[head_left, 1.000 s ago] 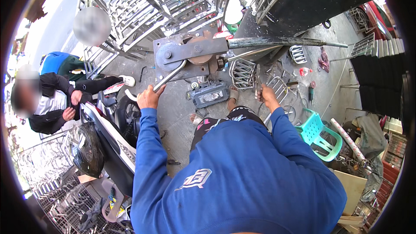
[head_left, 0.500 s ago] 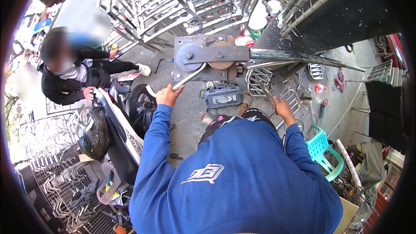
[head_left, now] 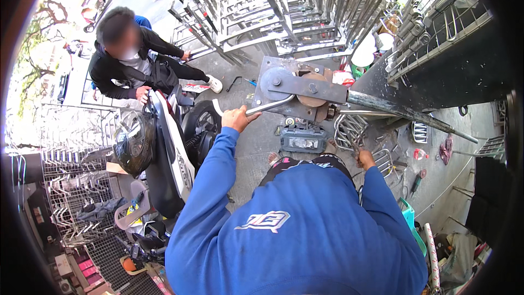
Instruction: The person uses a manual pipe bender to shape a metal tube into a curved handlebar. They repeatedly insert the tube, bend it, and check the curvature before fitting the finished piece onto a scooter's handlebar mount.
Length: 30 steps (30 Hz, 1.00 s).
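Observation:
My left hand is closed round a shiny bent metal tube, whose hooked free end sticks out past the fingers. The tube's other part runs against the round wheel of a hand-lever pipe bender. From the bender a long, worn steel lever slants out to the right, with neither hand on it. Low on the right, my right hand is closed beside some bent metal racks. What its fingers grip is too small and blurred to name.
A grey toolbox lies on the floor below the bender. At left, a person in black sits behind a parked motorcycle. Metal frames stand at the back. A dark panel and a turquoise chair are on the right.
The view has shifted, so the bender and motorcycle sit further right in the picture. My left hand still holds the tube. My right hand stays low by the racks.

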Motion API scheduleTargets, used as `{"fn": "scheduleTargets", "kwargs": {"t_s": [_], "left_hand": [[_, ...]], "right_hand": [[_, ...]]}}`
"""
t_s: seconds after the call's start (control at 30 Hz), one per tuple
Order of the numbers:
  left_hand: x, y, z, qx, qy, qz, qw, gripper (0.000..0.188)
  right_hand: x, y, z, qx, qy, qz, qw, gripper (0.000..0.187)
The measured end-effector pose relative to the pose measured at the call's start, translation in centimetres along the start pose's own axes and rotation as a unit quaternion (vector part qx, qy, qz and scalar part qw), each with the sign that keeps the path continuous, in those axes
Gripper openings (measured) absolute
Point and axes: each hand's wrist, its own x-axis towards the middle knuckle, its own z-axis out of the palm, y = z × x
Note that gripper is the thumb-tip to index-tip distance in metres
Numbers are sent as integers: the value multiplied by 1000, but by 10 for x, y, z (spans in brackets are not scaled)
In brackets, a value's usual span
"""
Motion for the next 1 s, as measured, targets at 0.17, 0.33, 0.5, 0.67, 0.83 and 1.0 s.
{"fn": "scheduleTargets", "kwargs": {"t_s": [0.17, 0.33, 0.5, 0.67, 0.83, 1.0], "left_hand": [[-7, 5, 7, -26, -13, -36, 999, 80], [-9, 3, 19, -138, -60, -74, 986, 68], [-3, 6, 24, 7, 3, -16, 1000, 77], [-3, 7, 21, 11, -6, -12, 1000, 80], [-5, 3, 24, 5, 12, 12, 1000, 75], [-3, -3, 29, 14, 16, -40, 999, 74]], "right_hand": [[16, 64, -3, 30, 71, 60, 995, 42], [-6, 151, 3, -444, 96, -280, 846, 16], [-55, 193, 59, 256, 112, 52, 959, 30], [-71, 243, 68, 47, 30, 44, 997, 29], [-11, 342, 50, -181, 26, 60, 981, 40], [30, 408, 19, -189, 51, 120, 973, 64]]}}
